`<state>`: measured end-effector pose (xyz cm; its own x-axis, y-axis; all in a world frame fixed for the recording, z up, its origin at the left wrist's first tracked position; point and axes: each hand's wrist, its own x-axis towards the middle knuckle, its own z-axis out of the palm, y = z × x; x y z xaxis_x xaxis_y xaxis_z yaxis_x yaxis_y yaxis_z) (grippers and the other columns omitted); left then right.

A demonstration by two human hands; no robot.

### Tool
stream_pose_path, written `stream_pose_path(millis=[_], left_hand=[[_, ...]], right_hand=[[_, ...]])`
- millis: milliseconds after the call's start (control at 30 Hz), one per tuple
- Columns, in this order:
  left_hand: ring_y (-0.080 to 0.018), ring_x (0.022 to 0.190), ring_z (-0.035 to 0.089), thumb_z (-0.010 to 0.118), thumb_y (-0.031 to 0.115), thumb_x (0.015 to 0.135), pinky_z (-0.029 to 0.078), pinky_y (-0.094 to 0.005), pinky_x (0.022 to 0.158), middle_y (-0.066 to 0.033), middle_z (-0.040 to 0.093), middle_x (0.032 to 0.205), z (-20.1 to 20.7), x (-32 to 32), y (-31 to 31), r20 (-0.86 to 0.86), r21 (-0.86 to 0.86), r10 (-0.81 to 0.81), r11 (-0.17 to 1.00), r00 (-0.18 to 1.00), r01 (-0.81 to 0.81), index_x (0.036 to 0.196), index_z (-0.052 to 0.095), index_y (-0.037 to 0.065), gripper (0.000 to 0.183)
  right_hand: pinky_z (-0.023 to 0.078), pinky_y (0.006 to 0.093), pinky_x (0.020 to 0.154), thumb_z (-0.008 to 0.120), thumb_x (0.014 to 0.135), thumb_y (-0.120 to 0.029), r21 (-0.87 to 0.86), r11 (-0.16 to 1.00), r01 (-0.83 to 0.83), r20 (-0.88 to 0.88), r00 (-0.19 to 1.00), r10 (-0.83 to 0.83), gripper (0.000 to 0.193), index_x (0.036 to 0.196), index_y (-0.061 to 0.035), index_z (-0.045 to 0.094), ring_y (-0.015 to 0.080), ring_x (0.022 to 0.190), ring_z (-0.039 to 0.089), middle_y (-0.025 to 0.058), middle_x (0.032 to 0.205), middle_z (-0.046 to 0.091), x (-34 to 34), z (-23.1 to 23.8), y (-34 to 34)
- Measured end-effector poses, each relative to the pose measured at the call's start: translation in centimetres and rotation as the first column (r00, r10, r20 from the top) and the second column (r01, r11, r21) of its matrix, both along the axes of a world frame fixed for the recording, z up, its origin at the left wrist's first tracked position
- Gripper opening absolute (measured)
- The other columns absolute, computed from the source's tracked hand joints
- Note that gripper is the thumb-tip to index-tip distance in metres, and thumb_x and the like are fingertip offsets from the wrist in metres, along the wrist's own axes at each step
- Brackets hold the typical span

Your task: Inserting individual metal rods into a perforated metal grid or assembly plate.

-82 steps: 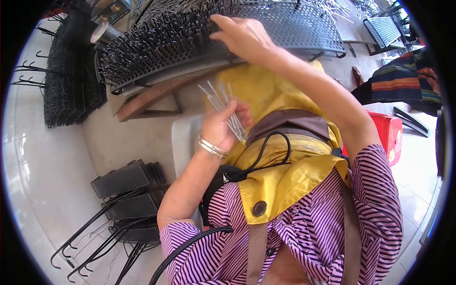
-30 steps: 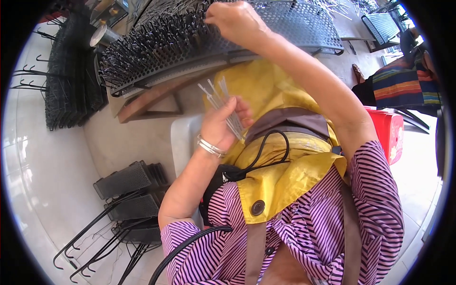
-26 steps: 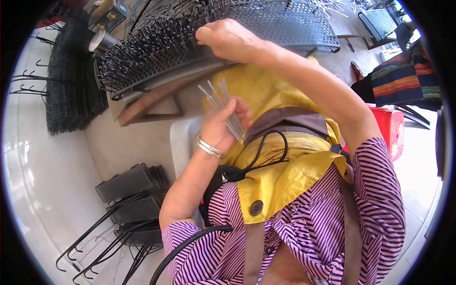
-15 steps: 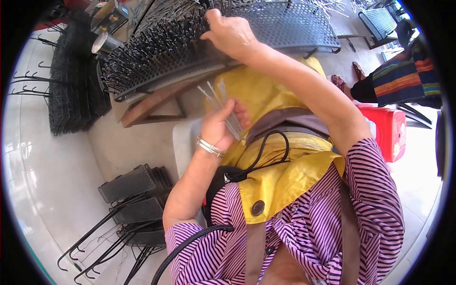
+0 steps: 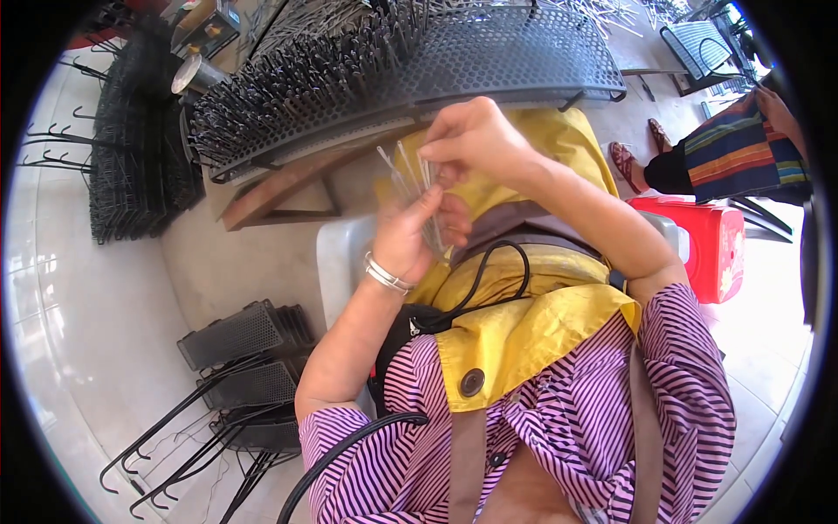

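My left hand (image 5: 408, 234) is closed around a small bundle of thin silvery metal rods (image 5: 394, 170), some with a small loop or eye at the top end. Right above it, my right hand (image 5: 478, 147) pinches at the upper part of the bundle with thumb and forefinger; whether it grips one rod or several is hidden. Ahead of both hands stands a curved black perforated metal rack (image 5: 515, 57). Many dark upright rods (image 5: 288, 96) fill the holes of its left and middle part, while its right part shows bare holes.
Loose silvery rods (image 5: 602, 12) lie behind the rack, and a metal can (image 5: 194, 74) sits by its left end. Stacked black mesh racks (image 5: 131, 148) stand at the left, more (image 5: 236, 341) at lower left. A red plastic stool (image 5: 717, 249) and a person in a striped cloth (image 5: 742, 144) are at right.
My right hand has come back from the standing rods on the rack to the bundle in my left hand. The left hand has barely moved.
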<state>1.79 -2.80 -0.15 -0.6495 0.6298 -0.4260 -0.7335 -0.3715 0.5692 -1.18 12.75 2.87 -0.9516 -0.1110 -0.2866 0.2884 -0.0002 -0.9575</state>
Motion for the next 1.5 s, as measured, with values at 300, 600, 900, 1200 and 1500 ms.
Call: stream_pose_path(millis=[300,600,900,1200,1500], left_hand=[[-0.0208,0.060,0.057,0.047,0.017,0.083,0.049,-0.0306,0.051,-0.0115,0.057,0.075,-1.0,-0.3,-0.4,0.010,-0.099,0.158,0.983,0.987,-0.156,0.096,0.049,0.001,0.020],[-0.0255,0.075,0.055,0.048,0.009,0.080,0.049,-0.0417,0.065,-0.0125,0.055,0.083,-2.7,1.1,0.2,0.242,0.028,0.066,0.997,0.968,-0.076,0.096,0.049,0.002,0.017],[-0.0232,0.075,0.055,0.047,0.013,0.083,0.049,-0.0420,0.067,-0.0099,0.055,0.083,-2.1,1.1,-0.1,0.264,0.064,-0.055,0.997,0.963,0.039,0.106,0.045,0.007,0.025],[-0.0129,0.055,0.042,0.048,0.019,0.084,0.031,-0.0223,0.043,-0.0041,0.050,0.071,-1.8,0.1,-0.3,0.178,0.055,-0.045,0.998,0.983,0.035,0.106,0.047,0.007,0.025],[-0.0130,0.055,0.044,0.047,0.021,0.084,0.031,-0.0226,0.041,-0.0061,0.052,0.074,-1.4,-0.2,-0.6,0.085,0.154,-0.029,0.988,0.996,0.016,0.101,0.048,0.003,0.024]], right_hand=[[0.041,0.0210,0.041,0.061,0.072,-0.005,0.029,0.960,0.278,0.003,0.960,-0.278,0.010,0.074,0.0034,0.057,0.0101,0.047,0.052,0.0071,0.059,0.057,0.6,0.3,1.1],[0.042,0.0180,0.045,0.061,0.073,-0.009,0.035,0.870,0.492,-0.575,0.722,-0.386,0.010,0.077,0.0010,0.058,0.0062,0.050,0.052,0.0038,0.062,0.058,-4.7,2.4,1.7],[0.041,0.0188,0.044,0.062,0.071,-0.010,0.346,0.801,0.488,-0.784,0.620,-0.039,0.007,0.074,-0.0042,0.060,0.0057,0.046,0.052,0.0032,0.053,0.056,-7.1,0.5,0.6],[0.044,0.0353,0.053,0.061,0.067,-0.014,0.671,0.684,0.285,-0.621,0.720,0.310,0.016,0.067,0.0008,0.054,0.0344,0.062,0.054,0.0178,0.061,0.054,-8.5,0.4,0.1],[0.040,0.0229,0.043,0.059,0.073,-0.010,0.280,0.950,-0.138,-0.065,0.985,0.162,0.014,0.076,0.0040,0.057,0.0096,0.046,0.050,0.0051,0.057,0.056,-0.7,0.2,-0.2]])
